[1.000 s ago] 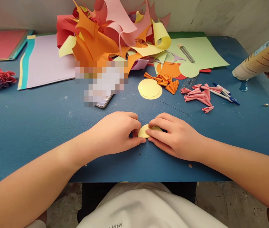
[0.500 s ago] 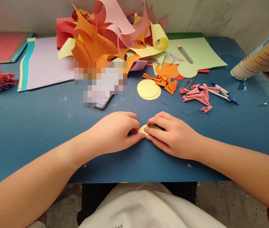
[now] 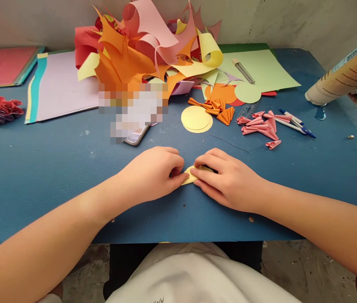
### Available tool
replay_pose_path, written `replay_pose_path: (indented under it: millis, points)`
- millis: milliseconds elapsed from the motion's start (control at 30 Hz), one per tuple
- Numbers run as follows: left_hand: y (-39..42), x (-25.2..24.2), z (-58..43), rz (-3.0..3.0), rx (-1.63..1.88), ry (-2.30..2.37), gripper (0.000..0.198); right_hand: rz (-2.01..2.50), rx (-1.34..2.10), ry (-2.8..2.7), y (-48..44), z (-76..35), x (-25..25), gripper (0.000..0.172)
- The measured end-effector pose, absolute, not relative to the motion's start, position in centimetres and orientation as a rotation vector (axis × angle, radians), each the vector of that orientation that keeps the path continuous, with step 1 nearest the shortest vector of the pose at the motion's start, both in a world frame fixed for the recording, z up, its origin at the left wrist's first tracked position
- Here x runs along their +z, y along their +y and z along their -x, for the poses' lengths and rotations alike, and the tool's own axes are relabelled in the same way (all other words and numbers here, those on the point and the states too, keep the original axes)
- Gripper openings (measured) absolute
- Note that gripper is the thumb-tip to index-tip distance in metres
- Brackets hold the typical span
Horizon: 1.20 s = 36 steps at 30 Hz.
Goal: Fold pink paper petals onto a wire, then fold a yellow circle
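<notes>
A folded piece of yellow paper [image 3: 190, 176] lies on the blue table between my hands, partly covered by fingers. My left hand [image 3: 156, 174] pinches its left end, thumb toward me and fingers curled. From the right, my right hand [image 3: 229, 179] presses down on the paper with its fingertips and thumb. Just beyond my hands are yellow paper circles [image 3: 196, 118], overlapping. A thin needle-like wire [image 3: 227, 143] lies near them. Orange paper cones [image 3: 225, 114] sit beside the circles, and several pink paper cones [image 3: 265, 127] are farther right.
A heap of orange, pink and yellow paper scraps [image 3: 128, 63] stands against the wall. A phone [image 3: 138, 135] lies left of the circles. Pens [image 3: 295, 123] and a tilted glue bottle [image 3: 339, 73] are at the right. A rolled paper flower [image 3: 0, 110] sits far left, near stacked paper sheets [image 3: 65, 84].
My left thumb and fingertips have shifted slightly left along the yellow paper, so more of its left end shows. My right hand has stayed nearly still.
</notes>
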<state>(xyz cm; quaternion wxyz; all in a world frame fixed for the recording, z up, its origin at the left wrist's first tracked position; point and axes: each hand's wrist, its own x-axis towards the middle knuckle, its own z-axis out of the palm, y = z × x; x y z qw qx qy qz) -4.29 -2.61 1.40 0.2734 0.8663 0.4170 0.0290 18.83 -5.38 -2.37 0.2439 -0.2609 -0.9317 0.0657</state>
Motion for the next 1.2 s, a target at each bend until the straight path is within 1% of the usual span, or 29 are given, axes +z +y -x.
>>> replay_pose_path:
  millis: [267, 400, 533, 700, 833, 1000, 1067, 1133, 1167, 1200]
  points:
    - [-2.6, 1.3, 4.2, -2.314, 0.059, 1.196, 0.039, 0.704, 0.184, -2.547, -5.4, -18.9, -2.4, 0.024]
    - [-2.5, 1.2, 4.2, -2.273, 0.058, 1.226, 0.04, 0.675, 0.102, -2.555, -5.5, -19.0, -2.5, 0.024]
    - [-2.5, 1.1, 4.2, -2.224, 0.062, 1.251, 0.037, 0.598, -0.007, -2.566, -5.7, -19.2, -2.5, 0.02]
    - [-2.5, 1.1, 4.2, -2.203, 0.061, 1.268, 0.037, 0.571, 0.009, -2.607, -6.0, -19.1, -2.3, 0.02]
    - [-2.5, 1.2, 4.2, -2.236, 0.065, 1.243, 0.035, 0.658, 0.04, -2.656, -6.5, -19.0, -1.6, 0.022]
    - [-2.4, 1.3, 4.2, -2.293, 0.043, 1.188, 0.033, 0.843, -0.019, -2.786, -7.2, -19.8, -0.1, 0.017]
    - [-2.5, 1.2, 4.2, -2.311, 0.042, 1.165, 0.026, 0.888, -0.027, -2.828, -7.4, -20.1, 0.2, 0.02]
    - [-2.7, 1.1, 4.2, -2.39, 0.067, 1.088, 0.009, 0.895, -0.03, -2.824, -7.5, -20.1, 0.1, 0.024]
    - [-2.9, 1.1, 4.2, -2.464, 0.075, 1.024, 0.012, 0.889, -0.038, -2.815, -7.6, -20.1, -0.1, 0.026]
    - [-3.1, 1.0, 4.2, -2.554, 0.071, 0.946, 0.022, 0.888, -0.048, -2.804, -7.6, -20.1, -0.3, 0.026]
